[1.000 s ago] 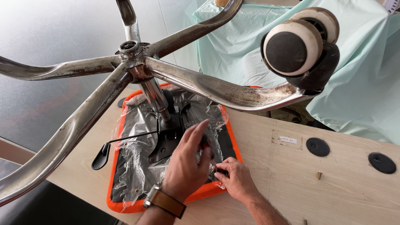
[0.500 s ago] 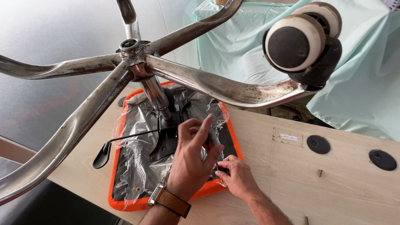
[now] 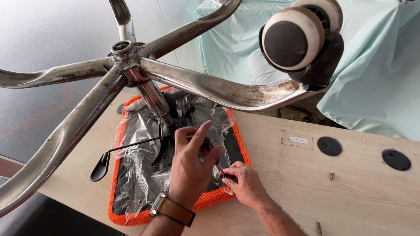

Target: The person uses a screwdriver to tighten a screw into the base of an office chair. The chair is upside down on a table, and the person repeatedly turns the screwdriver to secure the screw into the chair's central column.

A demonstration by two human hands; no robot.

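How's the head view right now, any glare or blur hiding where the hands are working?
Head view: sharp, even daylight. Glare streaks on the plastic wrap over the seat and on the chrome base. The near caster looms large and bulged by the wide lens. The left hand covers part of the spot; the right hand shows clearly.

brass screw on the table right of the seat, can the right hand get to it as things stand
Probably yes. The brass screw lies on bare wooden table, with nothing between it and the right hand, which rests at the orange seat edge. The chrome chair base passes well above.
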